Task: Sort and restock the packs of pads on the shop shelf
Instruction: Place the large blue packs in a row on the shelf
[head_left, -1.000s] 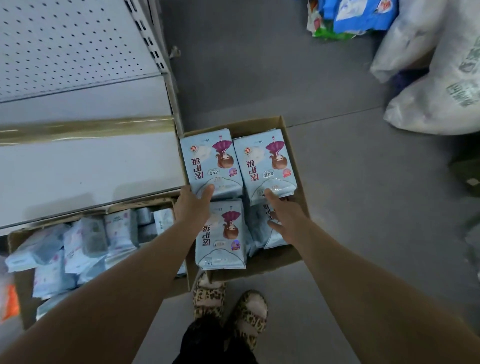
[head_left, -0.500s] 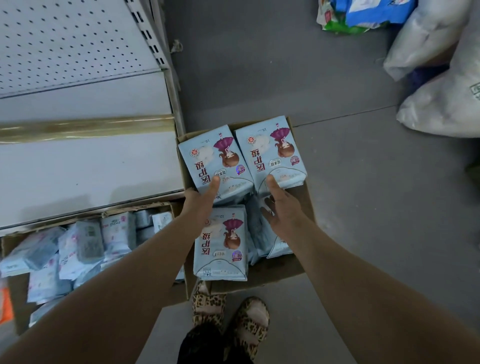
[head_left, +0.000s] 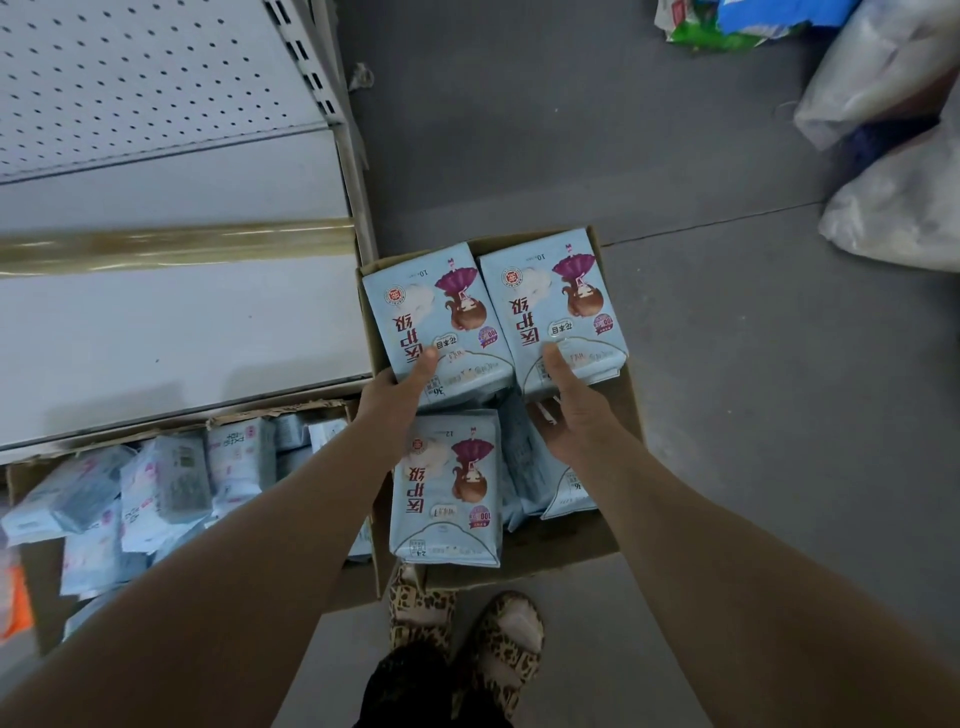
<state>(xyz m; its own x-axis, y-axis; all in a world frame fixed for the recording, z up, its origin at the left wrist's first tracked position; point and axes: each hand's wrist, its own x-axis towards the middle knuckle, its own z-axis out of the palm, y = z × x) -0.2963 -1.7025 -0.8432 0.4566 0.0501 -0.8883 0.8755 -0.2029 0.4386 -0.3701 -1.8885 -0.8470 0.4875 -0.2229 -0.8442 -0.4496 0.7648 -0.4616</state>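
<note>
Two pale blue packs of pads lay side by side over the far half of an open cardboard box (head_left: 626, 400), their long edges touching and their print upside down to the wearer; the left pack (head_left: 441, 312) was grasped at its near edge by the left hand (head_left: 392, 397), thumb pressed flat on the printed face and the fingers out of sight beneath it; the right pack (head_left: 553, 301) was grasped the same way by the right hand (head_left: 579, 415), thumb on top and fingers curled under the near edge. Each pack thus reached away from its hand, toward the far wall of the box.

Nearer the wearer, between the two forearms, a third pack (head_left: 447, 488) of the same design lay flat in the box; beside it, under the right wrist, more pale packs (head_left: 545, 483) lay partly hidden.

To the left a second box (head_left: 15, 475) held a loose jumble of mixed packs (head_left: 166, 483); it sat under the edge of a white shelf (head_left: 182, 332) with a gold strip (head_left: 171, 243) and a pegboard back (head_left: 130, 78). On the grey floor (head_left: 649, 171) lay white sacks (head_left: 904, 208) at the right and bright packets (head_left: 737, 21) at the top; leopard-print slippers (head_left: 511, 634) showed below the box.
</note>
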